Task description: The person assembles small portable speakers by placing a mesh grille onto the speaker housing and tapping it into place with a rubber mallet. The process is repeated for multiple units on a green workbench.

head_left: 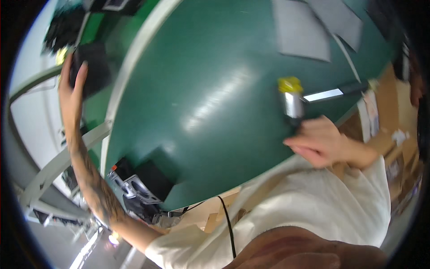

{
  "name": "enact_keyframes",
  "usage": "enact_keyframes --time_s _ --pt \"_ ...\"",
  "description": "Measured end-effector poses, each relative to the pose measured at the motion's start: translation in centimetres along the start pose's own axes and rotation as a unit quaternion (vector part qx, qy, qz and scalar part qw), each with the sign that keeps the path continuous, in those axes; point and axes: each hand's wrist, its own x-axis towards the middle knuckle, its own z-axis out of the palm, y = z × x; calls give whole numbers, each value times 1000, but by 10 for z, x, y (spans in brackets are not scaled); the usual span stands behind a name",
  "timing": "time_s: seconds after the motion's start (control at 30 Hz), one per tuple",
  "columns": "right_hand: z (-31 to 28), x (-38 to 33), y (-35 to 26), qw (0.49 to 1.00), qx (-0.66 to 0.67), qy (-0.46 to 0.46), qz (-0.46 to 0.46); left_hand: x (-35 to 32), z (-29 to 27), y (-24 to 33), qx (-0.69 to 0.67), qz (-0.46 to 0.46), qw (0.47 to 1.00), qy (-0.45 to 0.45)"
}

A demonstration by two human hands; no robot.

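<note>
At the far left my left hand (74, 92) reaches past the table's white edge. Its thumb and fingers are closed around the near side of a black box-shaped thing (95, 69). My right hand (320, 141), somewhat smeared, is curled over the right side of the green table (201, 148). A silver cylinder with a yellow end (293, 105) extends from its fingers; the dark lower end meets them. The blur hides its exact kind. Just beyond that hand lies a flat bar, dark at one end with a bright white strip (322, 95).
Grey sheets (302, 33) lie at the table's far right. Black boxes with pale printed faces (145, 186) stand at the near left corner. White frame bars (92, 136) run along the left. Cardboard boxes (387, 101) are stacked at right. A black cable (227, 219) hangs in front of my shirt.
</note>
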Motion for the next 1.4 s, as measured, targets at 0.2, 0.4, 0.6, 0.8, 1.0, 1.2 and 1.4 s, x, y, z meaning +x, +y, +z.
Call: enact_keyframes --time_s 0.2,0.4,0.6,0.8,1.0,1.2,1.4 --pt "-33 -7 -5 994 81 -3 -66 -146 23 187 143 181 972 -51" --pt "-117 63 17 894 -381 216 -90 -221 55 236 116 111 984 -81" --pt "-129 74 56 839 -533 71 88 -227 19 261 149 -64 972 -168" --pt "-153 77 42 833 -538 105 70 -236 61 196 62 -32 995 -68" --pt "-131 77 -41 956 82 274 62 -267 67 192 -391 -223 885 -124" --pt "-22 62 -68 894 403 42 189 -286 89 192 -508 -188 839 47" --pt "26 68 -62 863 427 -38 268 -295 101 200 -525 -84 846 46"
